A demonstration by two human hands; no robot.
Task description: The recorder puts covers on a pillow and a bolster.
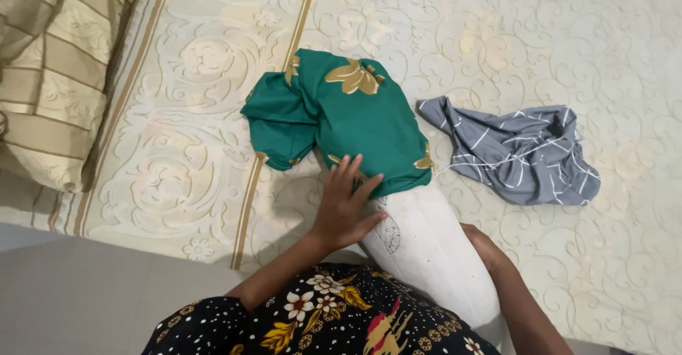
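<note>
1. The white bolster pillow (433,255) lies at centre-bottom of the frame, running diagonally from the person's lap toward the middle of the bed. Its far end is inside a green pillowcase with gold leaf print (341,124), which is bunched at centre frame.

2. The left hand (344,206) rests on the bolster at the hem of the green case. The fingers are spread and extended, with the fingertips touching the fabric edge; they pinch nothing.

3. The right hand (483,245) sits on the lower right side of the bolster. Most of it is hidden behind the pillow, so the state of its fingers cannot be told.

4. Judged from this position, the case would draw down more evenly with the hem gripped on both sides of the bolster, not on one side only. The slack gathered at the left of the case should be fed along gradually.

5. A grey pillowcase with white lines (518,153) lies crumpled at right of centre, just beside the green case but apart from it.

6. The surface is a cream bedsheet with scroll pattern and gold stripes (177,149). A striped beige pillow (53,71) occupies the upper left. A strip of grey floor (92,298) shows at lower left.
</note>
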